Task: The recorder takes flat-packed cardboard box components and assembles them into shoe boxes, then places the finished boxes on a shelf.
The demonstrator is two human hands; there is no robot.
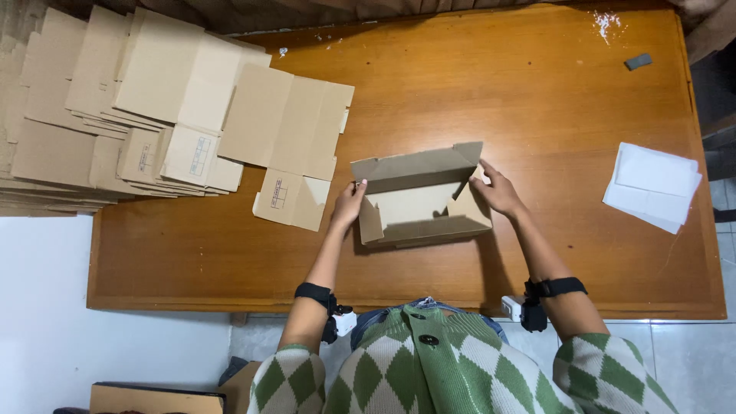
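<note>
Box [420, 197] between both hands, touching.

Half-folded box [420, 195] sits mid-table [475, 84], left hand [349, 203] and right hand [497, 192] at its ends. Flat cardboard stack [138, 107] lies left; paper sheets [653, 186] right; small block [638, 61] at far right corner.

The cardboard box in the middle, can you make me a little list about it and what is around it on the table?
box: half-folded brown cardboard box, open on top, flaps up
left hand: pressed on the box's left end
right hand: pressed on the box's right end
table: orange-brown wood
left of box: flat cardboard sheets, piled and overlapping
right of box: white paper stack
far corner: small grey block
wrists: black straps
</note>
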